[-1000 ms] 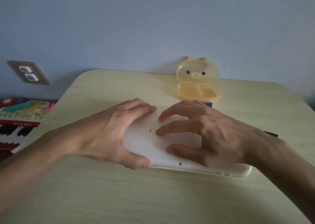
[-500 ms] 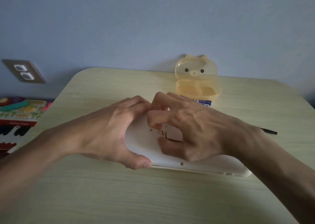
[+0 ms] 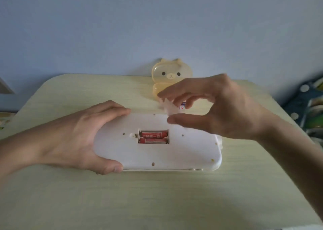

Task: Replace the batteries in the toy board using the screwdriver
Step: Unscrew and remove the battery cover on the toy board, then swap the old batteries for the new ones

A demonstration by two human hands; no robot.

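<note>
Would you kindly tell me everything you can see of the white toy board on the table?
The toy board is a white, plastic-looking rounded rectangle lying flat, back up, on the table. Small holes dot its back. Its central battery bay is open, showing two red batteries side by side. The left hand grips its left end; the right hand pinches the detached cover above its far edge.

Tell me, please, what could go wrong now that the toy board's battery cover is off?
1. The right hand pinches the small battery cover in a fingertip grip above the board; it could drop or get mislaid.
2. Only the left hand steadies the toy board, at one end; prying out the two red batteries may make it skid.
</note>
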